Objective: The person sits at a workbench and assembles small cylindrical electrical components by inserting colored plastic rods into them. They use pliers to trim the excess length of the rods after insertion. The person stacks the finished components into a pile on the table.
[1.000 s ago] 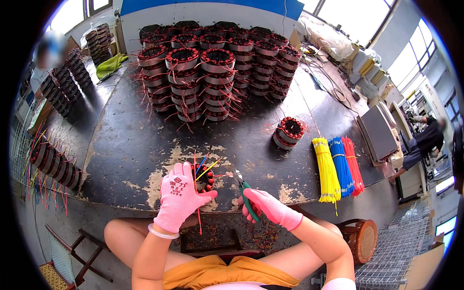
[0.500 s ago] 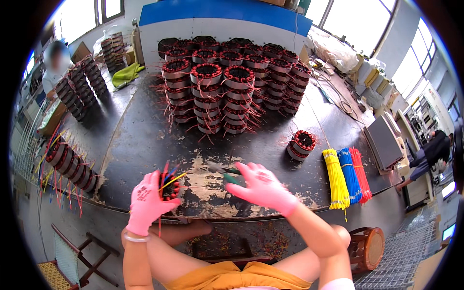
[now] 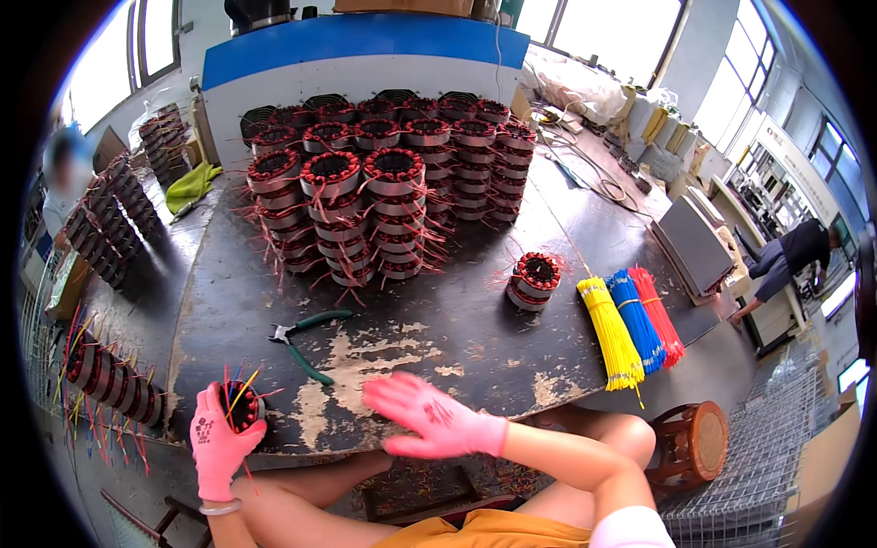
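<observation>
My left hand (image 3: 217,440), in a pink glove, is closed round the side of a small motor stator (image 3: 243,411) at the table's front edge. Red, blue and yellow wires stick up out of the stator. My right hand (image 3: 434,422), also gloved in pink, hovers by the front edge with its fingers stretched out and nothing in them. Beyond it, a pair of cutting pliers with green handles (image 3: 312,365) lies on the dark worn table (image 3: 457,320), its jaws pointing left and its handles spread. A lone stator (image 3: 533,281) stands farther right.
Several tall stacks of stators (image 3: 333,196) fill the table's far middle. Yellow (image 3: 609,333), blue (image 3: 638,321) and red (image 3: 659,318) wire bundles lie at right. A row of wired stators (image 3: 111,381) lies at left. A wooden stool (image 3: 702,446) stands below; two people are in the background.
My right hand has let go of the pliers, which now lie on the table, and has drawn back toward me. The whole view has shifted. My left hand keeps the stator.
</observation>
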Demonstrator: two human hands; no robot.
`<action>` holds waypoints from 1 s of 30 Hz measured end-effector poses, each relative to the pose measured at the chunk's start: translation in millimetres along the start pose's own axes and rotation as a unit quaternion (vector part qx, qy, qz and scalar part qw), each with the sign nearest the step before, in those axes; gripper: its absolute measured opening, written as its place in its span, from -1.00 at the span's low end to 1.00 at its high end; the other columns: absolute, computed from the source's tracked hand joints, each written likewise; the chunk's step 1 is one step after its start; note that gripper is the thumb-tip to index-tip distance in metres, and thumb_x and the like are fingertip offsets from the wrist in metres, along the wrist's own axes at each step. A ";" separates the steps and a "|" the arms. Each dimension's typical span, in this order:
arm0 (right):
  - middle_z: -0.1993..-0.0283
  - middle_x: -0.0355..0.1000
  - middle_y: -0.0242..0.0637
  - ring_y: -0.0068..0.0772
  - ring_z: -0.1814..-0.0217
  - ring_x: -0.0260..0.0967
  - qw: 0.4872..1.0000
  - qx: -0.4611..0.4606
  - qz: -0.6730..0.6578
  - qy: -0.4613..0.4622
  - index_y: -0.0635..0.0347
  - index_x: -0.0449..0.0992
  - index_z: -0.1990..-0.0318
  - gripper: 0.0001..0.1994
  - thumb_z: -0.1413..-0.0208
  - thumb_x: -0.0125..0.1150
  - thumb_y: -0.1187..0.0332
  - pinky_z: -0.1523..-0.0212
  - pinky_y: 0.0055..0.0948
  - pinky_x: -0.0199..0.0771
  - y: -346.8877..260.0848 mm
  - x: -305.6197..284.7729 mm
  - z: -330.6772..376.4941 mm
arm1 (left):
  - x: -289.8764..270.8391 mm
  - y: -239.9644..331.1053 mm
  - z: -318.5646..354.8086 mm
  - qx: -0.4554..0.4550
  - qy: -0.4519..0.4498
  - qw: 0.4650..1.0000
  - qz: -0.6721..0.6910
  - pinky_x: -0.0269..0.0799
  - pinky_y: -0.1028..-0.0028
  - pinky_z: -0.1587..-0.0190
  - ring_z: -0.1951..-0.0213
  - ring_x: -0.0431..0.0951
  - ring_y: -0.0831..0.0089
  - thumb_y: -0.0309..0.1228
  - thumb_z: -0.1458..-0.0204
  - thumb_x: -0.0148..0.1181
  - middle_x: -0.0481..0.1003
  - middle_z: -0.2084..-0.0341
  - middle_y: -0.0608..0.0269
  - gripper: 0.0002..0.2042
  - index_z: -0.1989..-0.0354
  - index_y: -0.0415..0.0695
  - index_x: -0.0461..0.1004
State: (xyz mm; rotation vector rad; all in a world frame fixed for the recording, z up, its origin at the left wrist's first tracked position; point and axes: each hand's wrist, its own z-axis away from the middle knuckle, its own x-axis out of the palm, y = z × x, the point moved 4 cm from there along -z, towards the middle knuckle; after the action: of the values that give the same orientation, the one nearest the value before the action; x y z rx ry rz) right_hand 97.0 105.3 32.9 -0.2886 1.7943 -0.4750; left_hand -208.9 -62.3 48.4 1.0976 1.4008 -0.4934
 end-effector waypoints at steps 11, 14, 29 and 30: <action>-0.47 0.20 0.05 0.04 -0.55 0.05 0.970 0.113 0.176 0.125 0.27 0.30 -0.35 -0.32 -0.29 0.01 -0.11 -0.55 -0.05 -0.08 185.6 -58.1 18.4 | -1.1 9.6 -11.4 0.002 -0.036 0.999 -0.023 0.46 0.11 -0.02 -0.02 0.49 -0.08 -0.10 0.30 0.56 0.39 -0.02 -0.08 -0.07 -0.25 -0.30 0.23; -0.45 0.21 0.07 0.06 -0.55 0.04 0.957 0.163 0.148 0.190 0.33 0.31 -0.33 -0.34 -0.31 0.02 -0.06 -0.55 -0.06 -0.08 182.6 -68.5 8.8 | -1.5 7.2 -10.1 -0.035 -0.052 0.997 0.036 0.46 0.13 0.00 0.03 0.51 -0.06 -0.14 0.31 0.56 0.42 0.04 -0.04 -0.22 -0.11 -0.22 0.33; -0.38 0.30 -0.01 0.12 -0.48 0.12 0.991 0.064 0.064 0.095 0.24 0.40 -0.25 -0.38 -0.11 0.29 0.08 -0.51 0.09 -0.01 54.6 -22.7 53.6 | -100.4 32.6 33.0 0.005 0.032 0.999 0.034 0.44 0.23 -0.18 -0.13 0.52 0.12 -0.03 0.35 0.64 0.47 -0.06 -0.04 -0.04 -0.24 -0.30 0.34; -0.38 0.30 -0.01 0.11 -0.48 0.12 0.991 0.069 0.067 0.094 0.24 0.40 -0.25 -0.38 -0.10 0.30 0.08 -0.51 0.08 -0.01 53.3 -25.2 54.4 | -130.1 36.9 35.2 0.006 0.036 0.998 0.055 0.44 0.23 -0.19 -0.13 0.53 0.15 -0.11 0.36 0.66 0.47 -0.06 -0.02 -0.04 -0.24 -0.33 0.33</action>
State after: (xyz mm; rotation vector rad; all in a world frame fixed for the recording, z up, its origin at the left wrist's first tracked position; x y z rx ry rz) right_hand 158.8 154.3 18.1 -0.0269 1.9373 -0.5425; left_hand -182.7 -115.7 174.8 1.2047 1.3930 -0.3860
